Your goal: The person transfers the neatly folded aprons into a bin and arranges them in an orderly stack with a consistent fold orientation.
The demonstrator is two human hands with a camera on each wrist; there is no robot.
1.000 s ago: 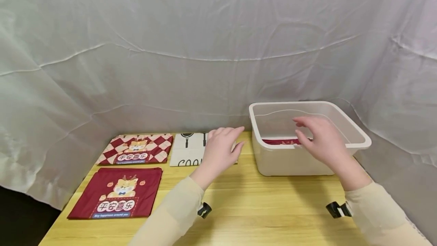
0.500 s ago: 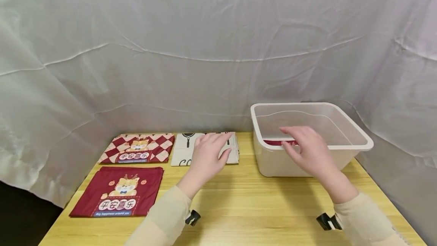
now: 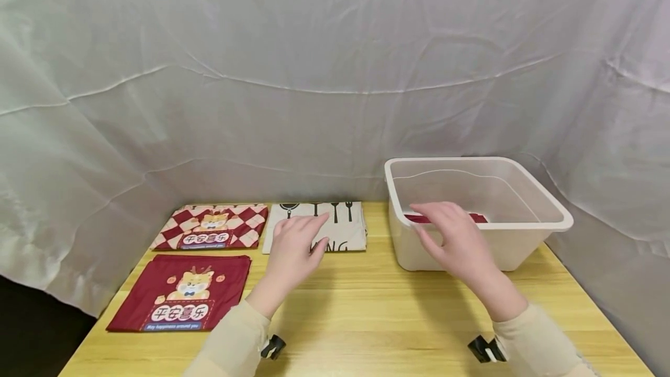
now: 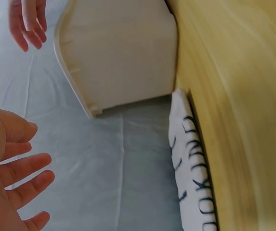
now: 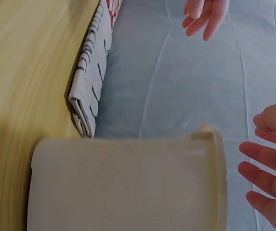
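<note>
Head view: the left hand [image 3: 293, 246] is hovering over the near edge of the white folded cloth with black cutlery print [image 3: 335, 227], fingers relaxed and apart, holding nothing. That cloth is lying flat on the yellow wooden bench [image 3: 377, 313], just ahead of the left fingertips, folded so it can go in whole. The right hand [image 3: 454, 240] is hanging in front of the near wall of the white rectangular plastic bin [image 3: 544, 231], fingers loosely spread, gripping nothing. A dark red folded cloth [image 3: 477, 217] is lying inside the bin, beyond the right fingertips. To the left of the left hand, a red-and-cream checked cloth with a cartoon animal [image 3: 214, 227] and a dark red cloth with the same cartoon animal [image 3: 183, 294] are lying flat side by side.

Left wrist view: left hand fingers [image 4: 24, 180] are showing spread, empty; white printed cloth [image 4: 190, 168] is lying ahead beside the bin [image 4: 123, 53].

Right wrist view: right fingers [image 5: 265, 175] are showing open, just off the bin rim [image 5: 217, 183].
</note>
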